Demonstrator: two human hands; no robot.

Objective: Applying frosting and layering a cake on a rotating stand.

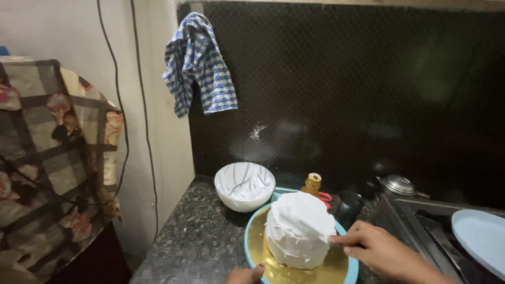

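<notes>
The white frosted cake (299, 229) stands upright on a gold board (294, 265) between the hands — the right hand (376, 250), fingers pinched together, touches its side, while the left hand (246, 274) rests at the board's near edge, its grip hidden.

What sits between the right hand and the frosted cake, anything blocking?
Nothing visible. The right hand is already at the white frosted cake's side, fingertips against the frosting. The left hand rests at the gold board's near edge.
</notes>
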